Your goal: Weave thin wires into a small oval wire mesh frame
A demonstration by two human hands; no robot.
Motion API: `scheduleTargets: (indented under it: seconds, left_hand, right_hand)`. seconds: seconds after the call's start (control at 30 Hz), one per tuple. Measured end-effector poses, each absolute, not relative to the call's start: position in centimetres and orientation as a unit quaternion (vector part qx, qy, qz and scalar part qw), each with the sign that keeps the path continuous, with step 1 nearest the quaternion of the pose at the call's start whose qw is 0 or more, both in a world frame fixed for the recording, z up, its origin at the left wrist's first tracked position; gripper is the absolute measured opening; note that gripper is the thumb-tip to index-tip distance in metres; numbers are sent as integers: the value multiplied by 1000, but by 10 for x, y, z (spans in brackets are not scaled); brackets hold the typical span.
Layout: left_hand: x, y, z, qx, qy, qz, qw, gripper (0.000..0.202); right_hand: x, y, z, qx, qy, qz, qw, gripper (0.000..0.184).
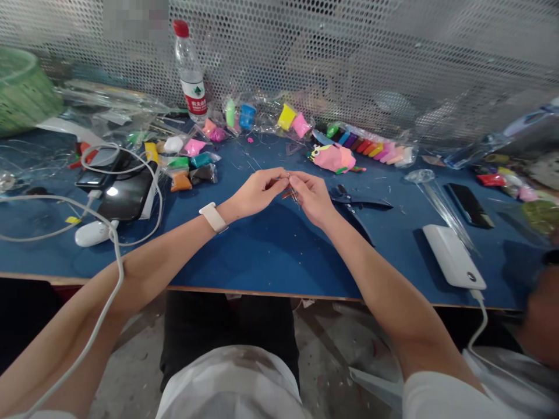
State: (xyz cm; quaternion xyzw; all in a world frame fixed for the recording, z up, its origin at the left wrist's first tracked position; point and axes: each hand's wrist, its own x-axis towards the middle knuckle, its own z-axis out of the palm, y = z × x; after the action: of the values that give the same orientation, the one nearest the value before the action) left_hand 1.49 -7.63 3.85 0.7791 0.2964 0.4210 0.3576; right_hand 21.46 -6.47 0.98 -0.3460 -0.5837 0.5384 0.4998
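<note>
My left hand (257, 192) and my right hand (311, 196) meet over the middle of the blue table (271, 250). Both pinch a thin metal wire (289, 174) between their fingertips; a small orange-red bit shows just below the fingers. A white watch (213, 217) sits on my left wrist. Black pliers (358, 203) lie on the table just right of my right hand. A pink clay figure (334, 157) lies behind my hands.
Bags of coloured clay (192, 160) lie at the back left, a row of clay sticks (375, 148) at the back right. A water bottle (191, 73) stands by the mesh wall. A phone (126, 195), cables, a white power bank (454, 256) and another phone (467, 203) lie around.
</note>
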Motion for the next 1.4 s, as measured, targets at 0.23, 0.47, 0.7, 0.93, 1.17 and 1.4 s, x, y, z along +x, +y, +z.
scheduleTargets:
  seconds: [0.23, 0.47, 0.7, 0.93, 1.17, 1.4]
  left_hand:
    - [14, -75, 43, 799, 283, 400, 347, 30]
    - [8, -70, 34, 800, 276, 389, 363, 31]
    - [1, -65, 32, 822, 291, 349, 345, 24]
    - [3, -69, 25, 828, 273, 378, 312, 40]
    - [9, -74, 19, 860, 288, 392, 152, 4]
    - [8, -71, 17, 867, 294, 382, 129, 10]
  right_hand:
    - [222, -60, 15, -340, -612, 529, 479, 62]
    - [227, -58, 15, -338, -603, 548, 471, 61]
    - [233, -55, 16, -347, -597, 580, 432, 63]
    - [234, -57, 17, -344, -596, 584, 430, 64]
    - [236, -56, 14, -333, -597, 578, 445, 66]
    - [237, -51, 9, -319, -591, 580, 461, 59]
